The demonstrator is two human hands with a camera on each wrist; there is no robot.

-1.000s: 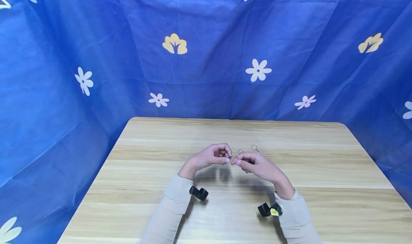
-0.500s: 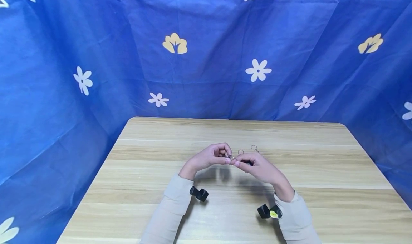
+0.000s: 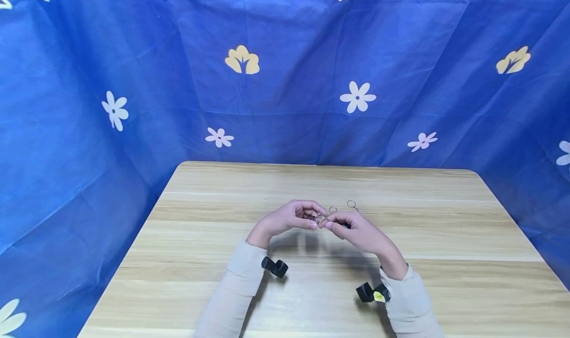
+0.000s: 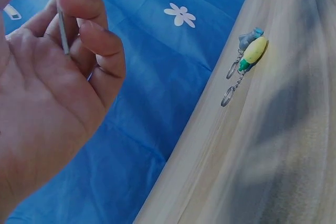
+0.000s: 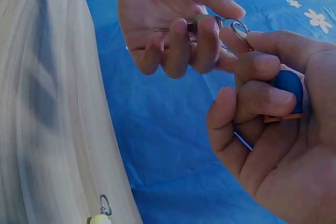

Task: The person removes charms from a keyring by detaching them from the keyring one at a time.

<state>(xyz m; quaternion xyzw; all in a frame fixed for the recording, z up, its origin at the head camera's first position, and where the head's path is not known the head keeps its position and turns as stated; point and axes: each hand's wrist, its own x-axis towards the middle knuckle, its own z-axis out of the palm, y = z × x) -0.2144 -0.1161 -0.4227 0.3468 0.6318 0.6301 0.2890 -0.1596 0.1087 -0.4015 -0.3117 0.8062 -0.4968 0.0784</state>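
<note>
My left hand [image 3: 285, 220] and right hand [image 3: 356, 231] meet above the middle of the table, fingertips almost together. In the right wrist view, my right fingers curl round a blue and orange keychain charm [image 5: 287, 90]. Its metal split ring [image 5: 240, 34] stands up between right thumb and index finger. My left hand grips a key, whose thin metal blade [image 4: 63, 24] runs along the palm in the left wrist view. The key's head is mostly hidden behind the left fingers, close to the split ring.
Two more keychains lie on the wooden table [image 3: 222, 278] beyond my right hand: a yellow and green charm [image 4: 255, 50] and a blue-grey one [image 4: 247, 39], each with a metal ring. Blue patterned cloth [image 3: 285, 80] hangs behind and beside the table.
My hands have drawn slightly closer at the fingertips. The left index finger has reached forward over the ring, and the right fingers have shifted a little. The keychains on the table have not moved.
</note>
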